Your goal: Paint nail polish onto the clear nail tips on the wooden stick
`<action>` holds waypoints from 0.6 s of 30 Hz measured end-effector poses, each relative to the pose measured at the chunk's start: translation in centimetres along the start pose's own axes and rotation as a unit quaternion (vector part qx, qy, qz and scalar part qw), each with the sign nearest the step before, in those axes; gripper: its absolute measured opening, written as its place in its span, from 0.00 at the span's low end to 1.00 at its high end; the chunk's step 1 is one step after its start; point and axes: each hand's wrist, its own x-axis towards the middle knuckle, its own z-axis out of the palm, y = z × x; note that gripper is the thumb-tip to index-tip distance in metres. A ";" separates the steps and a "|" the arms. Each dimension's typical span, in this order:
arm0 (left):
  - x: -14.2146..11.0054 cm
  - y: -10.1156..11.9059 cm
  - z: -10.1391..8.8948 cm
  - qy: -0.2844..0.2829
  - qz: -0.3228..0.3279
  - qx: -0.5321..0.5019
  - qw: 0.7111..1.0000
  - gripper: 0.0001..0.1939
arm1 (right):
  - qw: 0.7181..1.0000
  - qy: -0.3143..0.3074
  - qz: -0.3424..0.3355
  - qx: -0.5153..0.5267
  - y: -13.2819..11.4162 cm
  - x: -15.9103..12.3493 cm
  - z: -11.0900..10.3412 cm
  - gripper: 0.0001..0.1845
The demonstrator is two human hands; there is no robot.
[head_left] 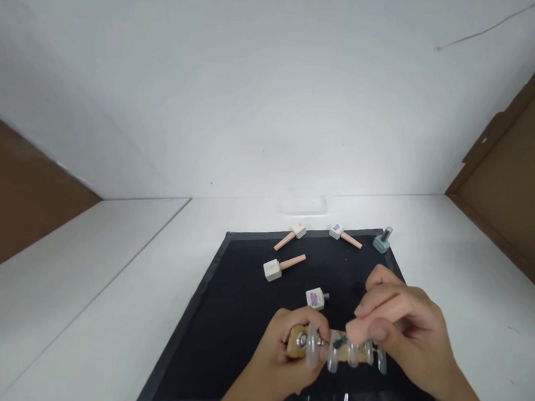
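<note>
My left hand [282, 353] is closed around the left end of a wooden nail stand [293, 345], held above the black mat. Several clear false nails [333, 358] stick out along the stand in a row. Between the fingers of my right hand [417, 325] is a nail polish brush [371, 323] with a pink cap handle. Its dark bristle tip points left, at the nails near the stand's middle; whether it touches one I cannot tell. Just beyond my hands, an uncapped white polish bottle [315, 299] lies tipped, its dark neck pointing right.
White polish bottles with pink caps lie on the mat: one bottle [272, 270] left of centre, another [298, 230] behind it, a third [336, 230] at the back right. A green bottle [381, 245] sits at the mat's right corner. Behind is a clear tray [303, 213].
</note>
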 end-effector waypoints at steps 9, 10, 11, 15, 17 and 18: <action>-1.0 -1.9 -0.7 -0.001 -0.016 -0.059 0.998 0.06 | 0.989 0.123 0.037 -0.068 0.4 -0.7 -0.2 0.10; -1.1 -2.5 -0.8 0.001 -0.024 -0.099 0.995 0.08 | 0.984 0.153 0.049 -0.074 0.5 -0.8 -0.3 0.09; -1.2 -3.0 -0.9 0.027 -0.033 -0.139 0.989 0.10 | 0.981 0.168 0.068 -0.073 0.5 -0.7 -0.4 0.08; -1.0 -2.9 -0.7 0.093 -0.003 -0.270 0.958 0.17 | 0.975 0.098 0.199 0.001 0.4 -0.1 -1.1 0.08; -0.8 -1.6 -0.4 0.132 -0.001 -0.299 0.945 0.19 | 0.963 0.037 0.255 0.072 0.3 0.3 -1.6 0.06; -0.7 -0.8 -0.3 0.171 -0.018 -0.307 0.936 0.19 | 0.955 0.010 0.274 0.109 0.2 0.4 -1.8 0.06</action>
